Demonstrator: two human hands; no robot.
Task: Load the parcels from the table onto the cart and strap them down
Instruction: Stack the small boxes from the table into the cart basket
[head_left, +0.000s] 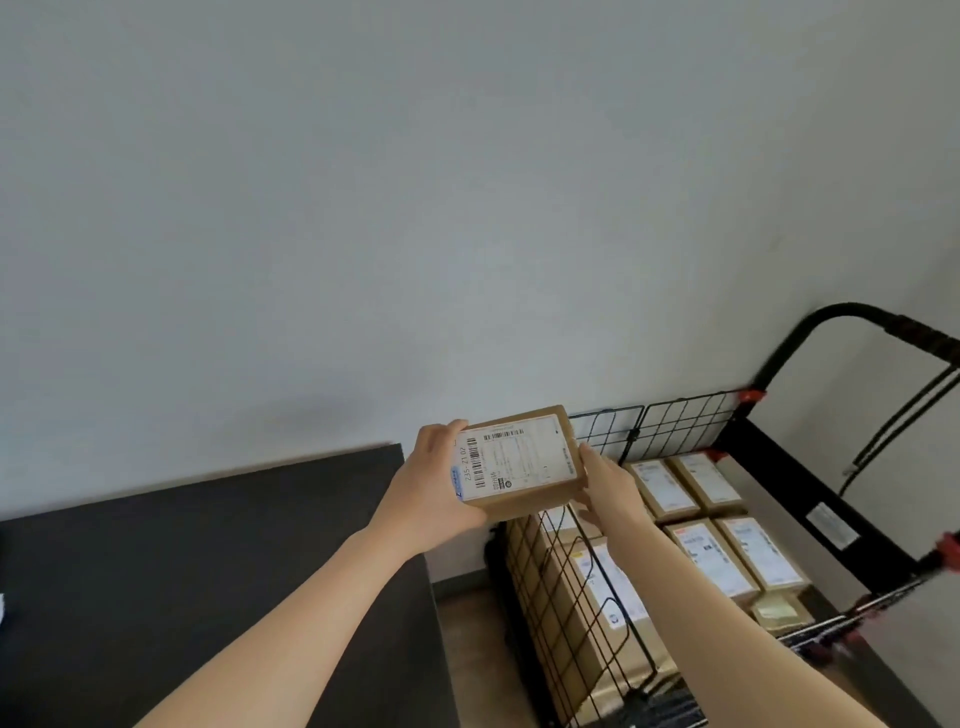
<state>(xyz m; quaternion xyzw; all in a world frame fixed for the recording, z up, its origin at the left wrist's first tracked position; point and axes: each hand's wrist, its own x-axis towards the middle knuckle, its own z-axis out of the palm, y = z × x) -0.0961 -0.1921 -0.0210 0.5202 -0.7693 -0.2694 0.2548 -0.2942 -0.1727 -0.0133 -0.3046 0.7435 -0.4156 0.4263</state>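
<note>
My left hand (431, 493) and right hand (605, 486) grip a box (519, 462) above the cart (779, 467), right of the table (208, 545).

Only one string I can read w/ confidence: "235-Z1 02", printed sideways in big chars on the white shipping label (514, 460) atop the cardboard parcel (524, 501) held up mid-frame. Last digits are a bit soft, so approx. Same label carries two barcodes plus rows of small print, too blurry to read. Small blue tag (456, 480) at its left edge: text illegible. White labels on the stacked parcels (714, 556) in the cart (779, 473) show red and black marks, no legible chars. Grey sticker (831, 525) on the cart's frame: unreadable.
</note>
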